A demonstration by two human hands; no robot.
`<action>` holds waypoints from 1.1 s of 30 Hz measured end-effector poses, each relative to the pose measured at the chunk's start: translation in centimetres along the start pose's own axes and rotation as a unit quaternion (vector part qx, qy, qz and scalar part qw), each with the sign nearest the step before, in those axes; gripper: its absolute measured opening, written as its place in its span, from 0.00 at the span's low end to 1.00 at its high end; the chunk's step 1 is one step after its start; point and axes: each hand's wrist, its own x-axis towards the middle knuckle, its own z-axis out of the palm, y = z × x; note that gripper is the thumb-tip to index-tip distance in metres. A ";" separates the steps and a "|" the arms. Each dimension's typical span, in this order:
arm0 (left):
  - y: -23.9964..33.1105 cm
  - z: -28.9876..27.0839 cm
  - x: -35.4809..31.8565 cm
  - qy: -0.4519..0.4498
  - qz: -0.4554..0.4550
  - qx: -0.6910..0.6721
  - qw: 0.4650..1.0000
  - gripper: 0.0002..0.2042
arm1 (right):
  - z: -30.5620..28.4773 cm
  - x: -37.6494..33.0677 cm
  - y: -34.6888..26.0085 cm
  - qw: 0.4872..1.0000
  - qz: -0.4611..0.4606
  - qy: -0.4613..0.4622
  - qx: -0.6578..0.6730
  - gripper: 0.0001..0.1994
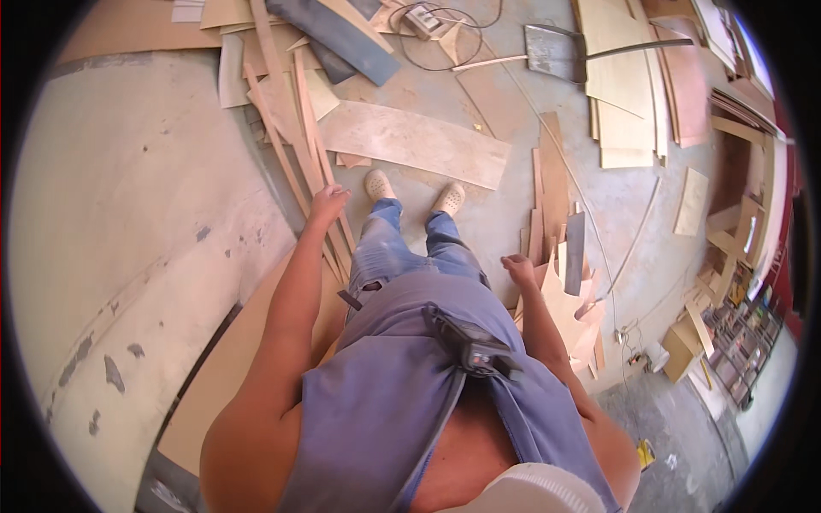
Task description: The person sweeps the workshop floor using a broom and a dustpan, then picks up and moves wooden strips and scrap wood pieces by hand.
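The left hand (327,203), fingers curled and seemingly holding nothing, touches the long wood strips (295,141) running away across the floor (505,222), while the loosely closed, empty right hand (518,269) hangs above stacked offcuts (560,256).

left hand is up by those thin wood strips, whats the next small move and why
Probably close the left hand around one of the thin wood strips. It hangs right at the bundle's lower ends with nothing visibly gripped, while the right hand is loosely curled beside the scrap pile, apparently holding nothing. The strips overlap, so singling one out seems wise.
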 end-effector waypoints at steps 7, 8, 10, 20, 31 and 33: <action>-1.7 -1.3 2.1 -0.014 -0.031 -0.062 0.998 0.25 | -1.8 0.7 -14.5 0.992 -0.089 0.020 -0.091 0.19; -3.1 -1.8 2.6 -0.004 -0.046 -0.076 0.996 0.24 | -2.4 1.4 -16.5 0.990 -0.111 0.017 -0.082 0.19; -5.7 -2.5 3.2 0.012 -0.061 -0.096 0.993 0.23 | -4.2 2.7 -19.4 0.987 -0.135 0.017 -0.080 0.20; -9.3 4.1 4.4 0.087 -0.103 -0.327 0.935 0.13 | -12.6 17.5 -17.2 0.976 -0.176 -0.052 -0.121 0.20; -5.9 34.2 9.7 0.123 -0.115 -0.142 0.975 0.27 | -16.7 38.3 -8.5 0.967 -0.094 -0.110 -0.211 0.20; -7.3 36.7 13.3 0.133 -0.139 -0.093 0.977 0.27 | -15.3 41.9 -7.4 0.964 -0.092 -0.114 -0.222 0.20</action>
